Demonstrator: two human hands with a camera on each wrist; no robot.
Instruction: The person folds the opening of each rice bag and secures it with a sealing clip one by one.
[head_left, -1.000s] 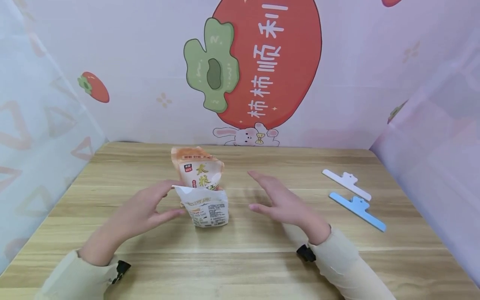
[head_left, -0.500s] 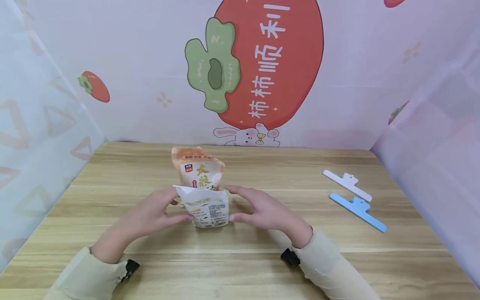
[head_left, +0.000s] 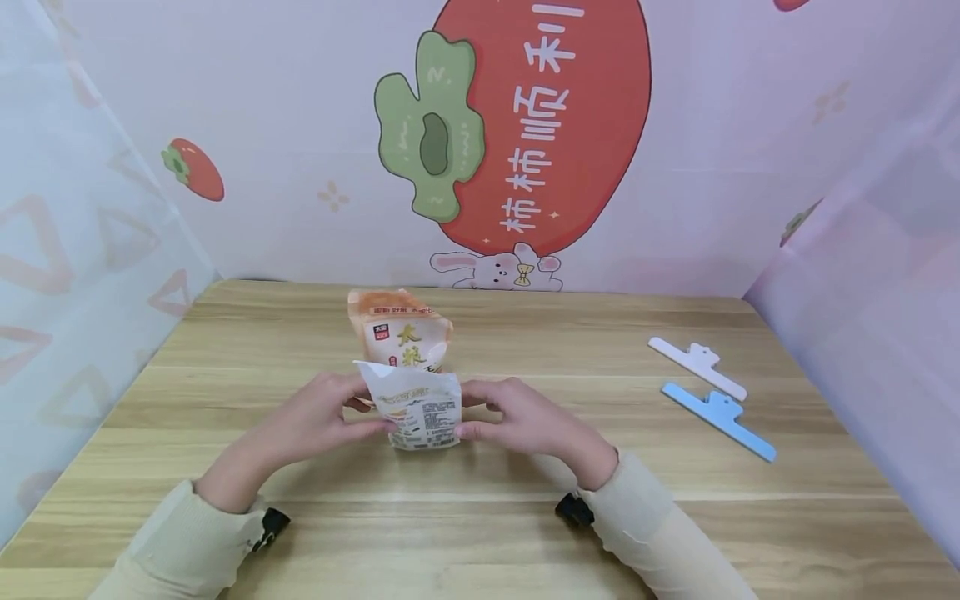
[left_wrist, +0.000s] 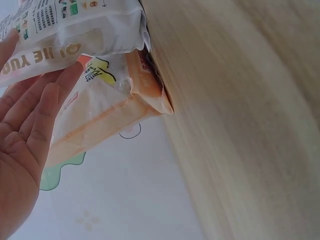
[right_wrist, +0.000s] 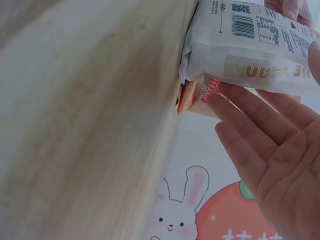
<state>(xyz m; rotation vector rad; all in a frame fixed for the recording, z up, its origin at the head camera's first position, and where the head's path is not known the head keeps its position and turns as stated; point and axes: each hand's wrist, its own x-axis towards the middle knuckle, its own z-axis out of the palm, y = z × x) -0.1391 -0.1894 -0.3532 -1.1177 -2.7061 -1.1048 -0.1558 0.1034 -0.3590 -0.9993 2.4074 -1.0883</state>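
Observation:
A small white pouch (head_left: 418, 407) with printed text stands on the wooden table (head_left: 525, 517), just left of centre. My left hand (head_left: 367, 408) grips its left side and my right hand (head_left: 463, 410) its right side, thumbs in front, fingers behind. An orange and white pouch (head_left: 401, 332) stands directly behind it, touching it. In the left wrist view my left fingers (left_wrist: 45, 105) lie between the white pouch (left_wrist: 75, 30) and the orange pouch (left_wrist: 110, 110). The right wrist view shows my right fingers (right_wrist: 250, 115) behind the white pouch (right_wrist: 245, 45), beside the orange pouch (right_wrist: 192, 97).
A white sealing clip (head_left: 697, 367) and a blue sealing clip (head_left: 718, 421) lie side by side at the right of the table. Patterned backdrop panels close in the back, left and right edges of the table.
My right hand has moved left from open air onto the white pouch's right side. My left hand has closed in on the left side. The pouch now sits between both hands.

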